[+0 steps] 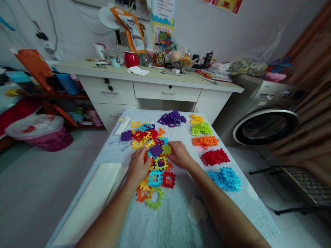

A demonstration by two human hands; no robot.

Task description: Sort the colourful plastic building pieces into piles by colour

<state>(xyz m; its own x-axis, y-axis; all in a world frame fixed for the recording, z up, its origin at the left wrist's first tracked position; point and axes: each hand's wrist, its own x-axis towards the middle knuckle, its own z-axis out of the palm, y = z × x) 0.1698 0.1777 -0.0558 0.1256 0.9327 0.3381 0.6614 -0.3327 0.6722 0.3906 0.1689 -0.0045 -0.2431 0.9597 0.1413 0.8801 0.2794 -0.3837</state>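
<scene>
1. Saw a white desk (165,91) across the far end, crowded on top, and a washing machine (266,125) to its right.
2. Found the table (168,220) under a pale cloth, long axis running straight away from the viewer, far edge just short of the desk.
3. Noted a flat white box (95,196) lying along the table's left edge, lengthwise with it, just beside the left forearm.
4. Found the mixed heap (141,135) of coloured interlocking tiles left of the table's middle, long axis roughly along the table, stretched from a purple tile at the far left to a green frame tile (154,199) at the near end.
5. Counted sorted piles lined down the right side, well apart from the heap: purple pile (172,119), yellow pile (196,119), green pile (201,129), orange pile (205,141), red pile (214,156), blue pile (226,179) nearest the right edge.
6. Saw bare cloth between heap and piles, and more between the forearms.
7. Found the left hand (138,165) palm down on the heap's near-left part, fingers curled onto tiles; could not tell whether clamped on any.
8. Found the right hand (181,155) palm down at the heap's right rim, fingertips touching an olive tile (167,149); could not tell whether pinched or merely resting.
</scene>
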